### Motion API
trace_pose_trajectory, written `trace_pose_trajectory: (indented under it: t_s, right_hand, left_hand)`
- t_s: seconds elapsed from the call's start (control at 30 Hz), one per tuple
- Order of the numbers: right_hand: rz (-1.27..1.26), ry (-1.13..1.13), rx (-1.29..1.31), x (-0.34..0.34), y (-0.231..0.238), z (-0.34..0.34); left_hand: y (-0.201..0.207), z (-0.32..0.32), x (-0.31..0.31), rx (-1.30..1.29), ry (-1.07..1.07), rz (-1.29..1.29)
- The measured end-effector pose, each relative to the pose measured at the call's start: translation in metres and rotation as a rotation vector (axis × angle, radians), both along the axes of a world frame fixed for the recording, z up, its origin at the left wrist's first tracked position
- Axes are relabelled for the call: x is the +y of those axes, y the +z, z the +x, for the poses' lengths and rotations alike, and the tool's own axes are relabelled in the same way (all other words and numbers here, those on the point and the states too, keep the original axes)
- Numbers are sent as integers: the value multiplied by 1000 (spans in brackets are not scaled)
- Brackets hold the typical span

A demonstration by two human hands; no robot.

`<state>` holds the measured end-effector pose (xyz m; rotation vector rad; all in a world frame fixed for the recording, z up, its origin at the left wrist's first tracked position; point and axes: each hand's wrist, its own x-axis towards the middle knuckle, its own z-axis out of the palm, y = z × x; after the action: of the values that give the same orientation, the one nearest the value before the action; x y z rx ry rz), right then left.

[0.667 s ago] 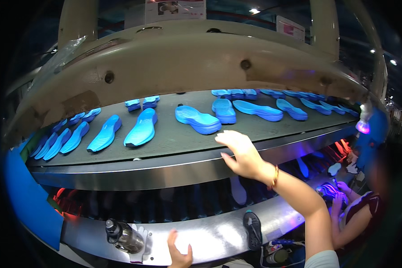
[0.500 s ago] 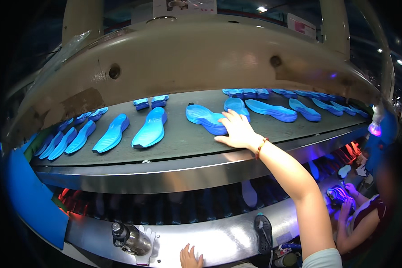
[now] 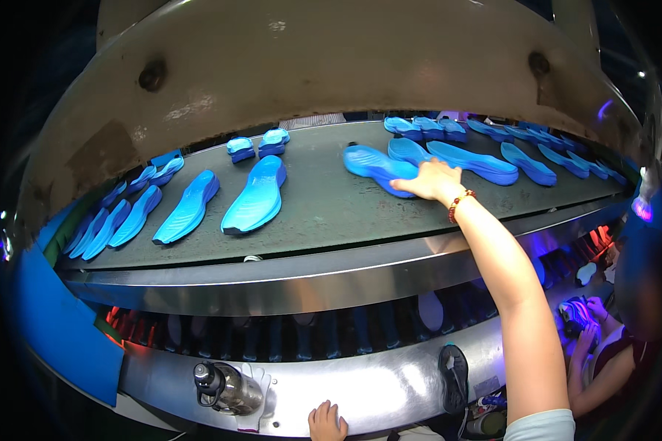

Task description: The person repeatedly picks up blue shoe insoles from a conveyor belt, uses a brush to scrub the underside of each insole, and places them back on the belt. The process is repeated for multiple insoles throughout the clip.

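Note:
My right hand reaches over the conveyor belt, thumb out and fingers apart. Its thumb touches a blue shoe sole, while the fingers lie over the near end of a second blue sole. A longer blue sole lies just right of the fingers. Whether the fingertips press on it is hard to see. Low in the picture, my left hand rests on the shiny metal ledge with its fingers stretched out and nothing in them. A dark shoe sits on that ledge, right of it.
More blue soles lie along the belt on both sides. A tan machine hood arches above. On the ledge, a metal bottle stands by a white glove. A co-worker's hands hold a shoe at the right.
The view has tipped, so the belt appears higher. My right hand has gone right and farther in. The sole by its thumb has shifted right, closer to the neighbouring soles.

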<state>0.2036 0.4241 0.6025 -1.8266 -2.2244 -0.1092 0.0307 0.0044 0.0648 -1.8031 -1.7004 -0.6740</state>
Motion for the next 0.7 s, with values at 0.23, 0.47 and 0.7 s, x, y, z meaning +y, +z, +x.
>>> trace_pose_trajectory:
  t_s: [0.23, 0.47, 0.7]
  right_hand:
    - [11, -235, 47, 3, -5, 70]
    - [89, -455, 34, 11, -13, 124]
    - [357, -171, 9, 6, -30, 146]
  left_hand:
    - [20, -4, 2, 45, 48, -37]
    - [10, -1, 1, 147, 114, -11]
    - [3, 1, 5, 91, 57, -3]
